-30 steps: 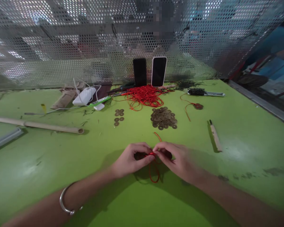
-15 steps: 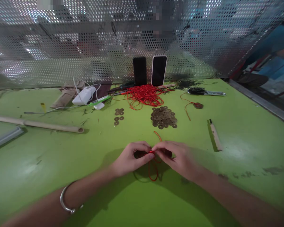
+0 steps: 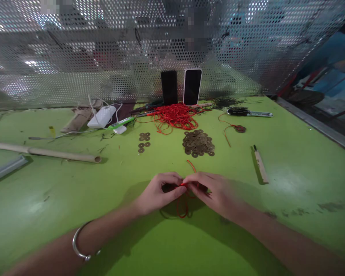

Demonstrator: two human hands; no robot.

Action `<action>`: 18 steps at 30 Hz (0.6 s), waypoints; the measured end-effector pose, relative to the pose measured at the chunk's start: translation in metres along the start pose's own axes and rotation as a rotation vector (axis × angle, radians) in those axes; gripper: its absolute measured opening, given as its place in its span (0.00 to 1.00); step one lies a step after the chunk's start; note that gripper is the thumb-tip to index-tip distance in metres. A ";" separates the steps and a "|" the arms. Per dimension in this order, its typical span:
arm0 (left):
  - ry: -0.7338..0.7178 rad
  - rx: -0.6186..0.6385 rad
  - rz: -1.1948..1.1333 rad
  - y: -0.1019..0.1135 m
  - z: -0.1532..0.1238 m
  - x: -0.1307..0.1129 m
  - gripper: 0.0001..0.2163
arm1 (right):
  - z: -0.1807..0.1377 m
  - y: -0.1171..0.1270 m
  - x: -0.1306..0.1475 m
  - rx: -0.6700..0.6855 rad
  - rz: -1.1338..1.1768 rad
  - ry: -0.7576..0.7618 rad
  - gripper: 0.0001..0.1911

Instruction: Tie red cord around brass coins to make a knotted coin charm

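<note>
Both my hands meet over the near middle of the green table. My left hand (image 3: 163,191) pinches a red cord (image 3: 183,213) between thumb and forefinger. My right hand (image 3: 214,191) is closed on the same cord, its fingertips touching those of the left. A loop of the cord hangs below the fingers, and a loose end sticks up beyond them. Whatever lies behind the right fingers is mostly hidden. Just past my hands lies a pile of brown holed coins (image 3: 198,143). Several more coins (image 3: 144,137) are laid out in a small group to its left.
A heap of red cord (image 3: 176,116) lies before two upright phones (image 3: 192,87). To the right are a hairbrush (image 3: 248,112), a corded coin piece (image 3: 240,129) and a wooden-handled tool (image 3: 261,165). At left are a bamboo pole (image 3: 60,153) and white power adapter (image 3: 102,117). A perforated metal screen (image 3: 109,61) stands behind.
The hanging loop of red cord has swung slightly left and drawn up a little. My hands stay in nearly the same place, still pinching the cord.
</note>
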State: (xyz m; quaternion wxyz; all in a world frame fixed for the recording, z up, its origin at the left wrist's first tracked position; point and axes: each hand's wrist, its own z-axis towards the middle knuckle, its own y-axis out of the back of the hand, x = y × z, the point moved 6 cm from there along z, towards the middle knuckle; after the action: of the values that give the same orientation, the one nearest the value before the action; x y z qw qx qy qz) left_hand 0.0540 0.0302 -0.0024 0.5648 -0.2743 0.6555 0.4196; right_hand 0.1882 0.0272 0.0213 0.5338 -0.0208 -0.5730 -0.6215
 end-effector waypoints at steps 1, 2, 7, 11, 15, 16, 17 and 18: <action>0.003 0.005 0.000 0.000 0.000 0.000 0.11 | 0.000 0.000 0.001 -0.001 0.003 0.003 0.08; 0.004 0.008 -0.002 0.000 0.000 0.001 0.11 | 0.001 0.000 0.001 -0.001 0.004 0.001 0.07; 0.008 0.007 -0.004 0.001 0.000 0.002 0.12 | 0.001 0.001 0.000 -0.024 0.001 -0.013 0.07; -0.004 -0.011 -0.006 0.001 0.001 0.001 0.11 | 0.000 0.004 -0.004 -0.067 -0.006 -0.059 0.06; -0.007 -0.015 -0.026 0.001 0.001 0.000 0.10 | 0.000 0.002 -0.005 -0.026 -0.006 -0.068 0.08; -0.009 -0.015 -0.026 0.002 0.000 0.000 0.10 | 0.000 0.001 -0.004 -0.010 -0.003 -0.052 0.09; -0.008 -0.013 -0.024 0.002 0.000 0.000 0.10 | 0.000 0.000 -0.002 -0.001 -0.004 -0.033 0.09; -0.007 -0.010 -0.021 0.002 0.000 0.000 0.10 | 0.000 0.001 0.000 0.002 -0.007 -0.018 0.09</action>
State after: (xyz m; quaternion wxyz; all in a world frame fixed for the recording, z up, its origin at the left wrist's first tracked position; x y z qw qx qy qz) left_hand 0.0527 0.0312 -0.0017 0.5700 -0.2826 0.6484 0.4180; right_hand 0.1887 0.0278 0.0214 0.5264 -0.0236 -0.5783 -0.6228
